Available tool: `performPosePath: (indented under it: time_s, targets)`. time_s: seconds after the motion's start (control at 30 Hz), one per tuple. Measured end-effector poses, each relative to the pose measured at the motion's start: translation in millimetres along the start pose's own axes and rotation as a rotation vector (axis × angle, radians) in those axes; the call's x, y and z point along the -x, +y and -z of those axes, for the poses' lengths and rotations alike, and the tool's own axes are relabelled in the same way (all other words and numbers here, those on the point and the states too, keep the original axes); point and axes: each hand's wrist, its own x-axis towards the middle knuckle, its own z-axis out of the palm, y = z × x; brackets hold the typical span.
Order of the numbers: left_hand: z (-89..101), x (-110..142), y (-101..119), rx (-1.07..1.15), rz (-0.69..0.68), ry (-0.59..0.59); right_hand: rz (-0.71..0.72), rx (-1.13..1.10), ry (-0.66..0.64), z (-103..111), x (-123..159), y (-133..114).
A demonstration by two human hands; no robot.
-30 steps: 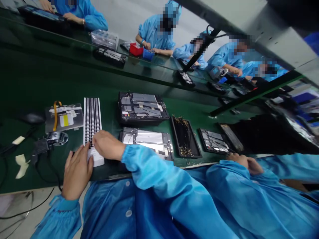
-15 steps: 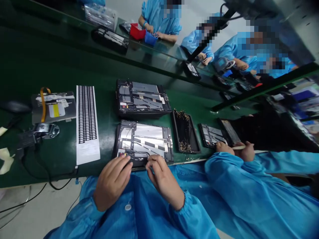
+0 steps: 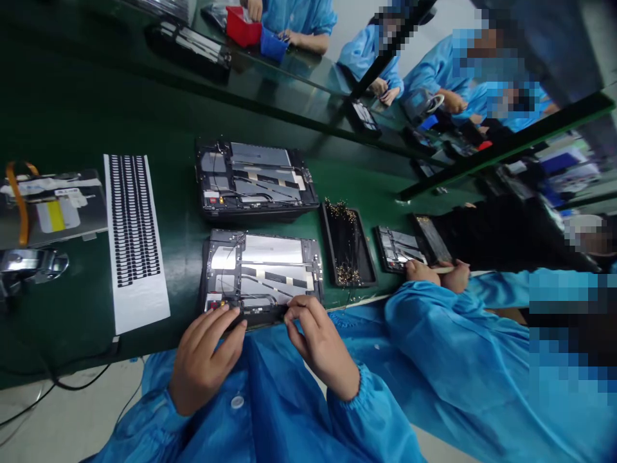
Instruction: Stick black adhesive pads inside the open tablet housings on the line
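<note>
the near device is met by left hand and right hand; whether anything's pinched can't be told; beyond both, its insides aren't yet covered

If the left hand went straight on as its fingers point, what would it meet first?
Most likely the near device: the left hand overlaps its near edge in this view, though depth leaves actual contact unclear.
</note>
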Motion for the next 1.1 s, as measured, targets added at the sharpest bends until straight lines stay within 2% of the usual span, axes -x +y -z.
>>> performPosePath:
  time_s: [0.27,0.6,1.1]
  targets:
    - [-3.2,1.4,7.4,0.03,0.01,0.006,0.031,-0.031,-0.013,-4.2,-11.5,-4.4]
    - [-0.5,1.5,-5.0,-0.01,-0.019,-0.036,0.086,-0.06,-0.023,-17.6,-22.2,-14.7]
    - [-8.8,0.8,-1.7,-0.048,-0.024,-0.03,0.098,0.058,-0.095,-24.2,-28.1,-17.3]
